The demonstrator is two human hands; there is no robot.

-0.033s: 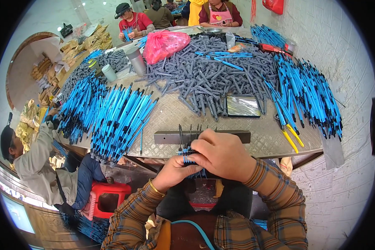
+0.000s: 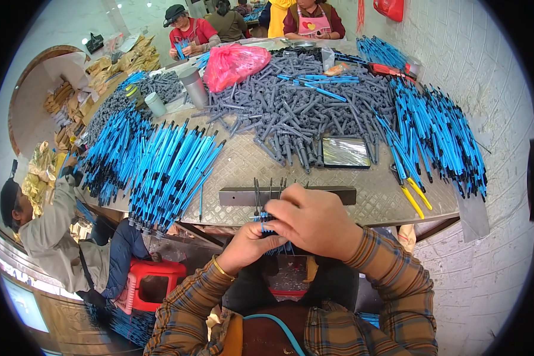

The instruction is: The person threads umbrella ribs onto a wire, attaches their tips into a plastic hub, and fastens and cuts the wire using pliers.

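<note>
Between my hands, in front of the table's near edge, is a small bundle of thin blue-and-black rods (image 2: pixel 257 196) with the dark tips pointing up. My left hand (image 2: pixel 243 244) is closed around the lower part of the bundle. My right hand (image 2: pixel 317 224) is bent over it from the right, its fingers closed by the rods. Whether those fingers pinch one rod or a smaller piece is hidden. Just beyond the tips, a dark metal bar (image 2: pixel 326 196) with a hole near its left end lies along the table edge.
Grey plastic parts (image 2: pixel 314 113) lie heaped across the metal table (image 2: pixel 234 160). Blue rod piles (image 2: pixel 172 172) stand left and right (image 2: pixel 439 136). Yellow-handled pliers (image 2: pixel 412 199) and a dark tray with clear film (image 2: pixel 346 152) lie at right. A co-worker (image 2: pixel 59 231) sits at left; others work opposite.
My right hand has shifted very slightly to the left over the bundle. My left hand and the rods look the same.
</note>
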